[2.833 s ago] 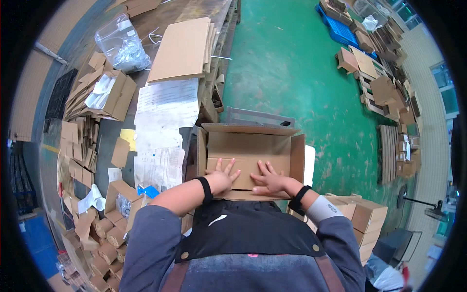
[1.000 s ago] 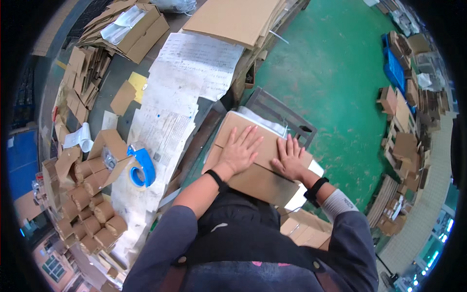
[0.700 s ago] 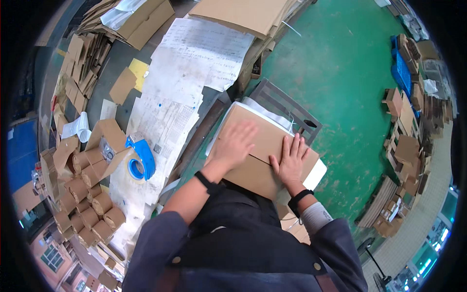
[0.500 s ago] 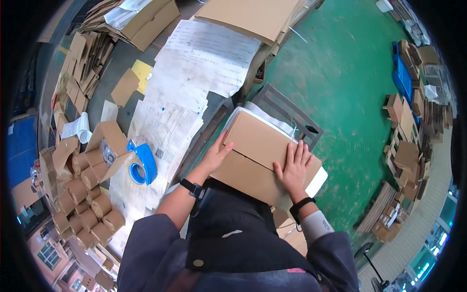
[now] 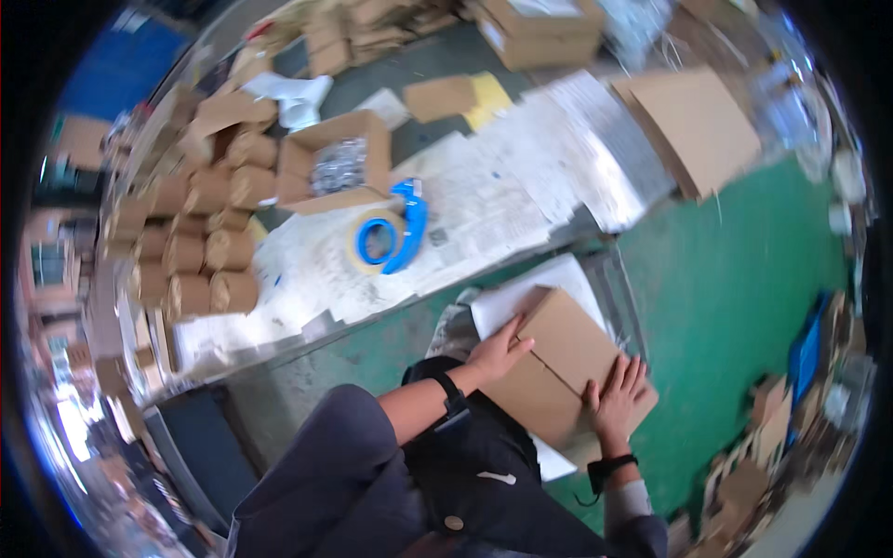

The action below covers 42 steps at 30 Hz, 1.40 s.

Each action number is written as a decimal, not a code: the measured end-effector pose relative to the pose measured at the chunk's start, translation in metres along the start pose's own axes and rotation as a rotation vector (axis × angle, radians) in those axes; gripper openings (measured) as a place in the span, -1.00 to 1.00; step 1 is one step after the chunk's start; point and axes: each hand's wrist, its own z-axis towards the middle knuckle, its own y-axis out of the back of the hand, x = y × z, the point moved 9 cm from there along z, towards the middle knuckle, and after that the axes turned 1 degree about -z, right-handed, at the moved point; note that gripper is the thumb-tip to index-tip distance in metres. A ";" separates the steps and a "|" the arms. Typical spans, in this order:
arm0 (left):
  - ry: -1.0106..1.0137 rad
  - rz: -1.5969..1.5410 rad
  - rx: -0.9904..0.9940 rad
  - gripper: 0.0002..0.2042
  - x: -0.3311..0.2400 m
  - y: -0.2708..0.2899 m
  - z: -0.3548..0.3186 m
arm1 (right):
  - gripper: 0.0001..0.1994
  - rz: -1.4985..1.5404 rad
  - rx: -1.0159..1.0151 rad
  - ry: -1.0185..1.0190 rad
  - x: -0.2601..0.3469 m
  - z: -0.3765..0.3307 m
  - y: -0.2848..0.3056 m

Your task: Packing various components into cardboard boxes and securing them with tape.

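A closed brown cardboard box [image 5: 569,339] lies in front of me on a white sheet [image 5: 558,273], its two top flaps meeting at a seam. My left hand [image 5: 495,355] grips the box's left edge, thumb on top and the other fingers partly hidden along the side. On the right part of the top my right hand [image 5: 616,400] lies flat with fingers spread. Beyond the box, a blue tape dispenser [image 5: 409,228] with a roll of tape stands on the paper-covered table [image 5: 484,200].
An open carton [image 5: 372,149] of shiny small items stands beside several stacked brown paper rolls [image 5: 191,246]. Another flat cardboard piece [image 5: 698,126] overhangs the table's right end. A grey metal frame [image 5: 616,288] is behind the box. Cartons line the green floor [image 5: 721,288] at right.
My view has swung left, so the table now runs across the picture, and the box appears lower and further right. Both hands stay on the box in much the same places.
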 end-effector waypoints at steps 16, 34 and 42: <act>0.297 0.003 -0.239 -0.59 0.004 0.057 -0.044 | -0.50 0.701 0.583 0.024 0.357 0.134 0.005; -0.260 -0.098 0.023 -0.28 0.006 -0.014 0.007 | -0.42 0.090 -0.053 0.144 0.045 -0.054 0.084; -0.549 0.394 -0.077 -0.64 -0.102 -0.013 -0.024 | -0.37 0.221 -0.152 0.249 0.010 -0.082 0.075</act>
